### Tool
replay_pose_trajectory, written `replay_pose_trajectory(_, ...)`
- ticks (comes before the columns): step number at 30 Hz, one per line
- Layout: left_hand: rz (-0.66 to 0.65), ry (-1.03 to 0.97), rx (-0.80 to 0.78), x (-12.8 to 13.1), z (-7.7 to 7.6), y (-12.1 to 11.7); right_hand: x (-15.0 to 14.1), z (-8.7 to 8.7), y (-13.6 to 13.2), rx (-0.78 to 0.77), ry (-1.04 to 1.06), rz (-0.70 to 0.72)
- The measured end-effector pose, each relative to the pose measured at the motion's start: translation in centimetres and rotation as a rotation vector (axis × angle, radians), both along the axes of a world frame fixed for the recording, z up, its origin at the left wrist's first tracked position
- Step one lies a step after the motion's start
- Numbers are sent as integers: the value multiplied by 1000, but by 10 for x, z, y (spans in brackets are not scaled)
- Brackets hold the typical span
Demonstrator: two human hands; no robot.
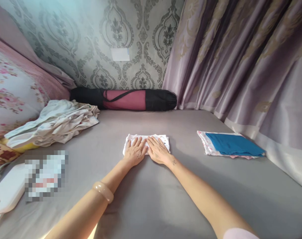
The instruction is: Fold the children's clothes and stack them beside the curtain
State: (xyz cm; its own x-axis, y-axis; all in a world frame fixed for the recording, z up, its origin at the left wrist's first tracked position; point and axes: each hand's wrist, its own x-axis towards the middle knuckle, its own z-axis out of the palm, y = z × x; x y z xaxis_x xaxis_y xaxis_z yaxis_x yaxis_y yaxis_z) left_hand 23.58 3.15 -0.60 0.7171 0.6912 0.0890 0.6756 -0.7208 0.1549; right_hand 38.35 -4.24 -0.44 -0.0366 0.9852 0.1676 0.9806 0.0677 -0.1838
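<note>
A folded white cloth [166, 139] with small dark marks lies on the grey sheet [151, 199], in the middle of the head view. My left hand [136, 151] rests flat on its left half, fingers stretched out. On the right half my right hand [157, 149] also lies flat, its fingertips pointing up and to the left. The two hands are side by side, nearly touching, and cover most of the cloth's middle and near edge. Neither hand grips anything. What kind of garment or cloth it is cannot be told.
To the right lies a stack of folded cloths, a blue cloth [233, 143] on top. A crumpled pale cloth heap [63, 119] is at the left, near a white object [9, 186] and a blurred-out item [47, 176]. A black and maroon roll bag [126, 99] lies against the wall.
</note>
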Motion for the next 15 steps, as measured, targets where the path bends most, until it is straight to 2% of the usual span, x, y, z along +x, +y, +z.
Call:
replay_pose_trajectory(7, -66, -38, -17, -5, 2, 11, 4, 12, 1, -124, 33, 2)
replay_pose_trajectory(11, -66, -71, 103, -11, 3, 14, 8, 13, -3, -56, 9, -87)
replay_pose_trajectory(15, -32, -44, 50, -12, 0, 16, 9, 6, -5, -45, 12, -115)
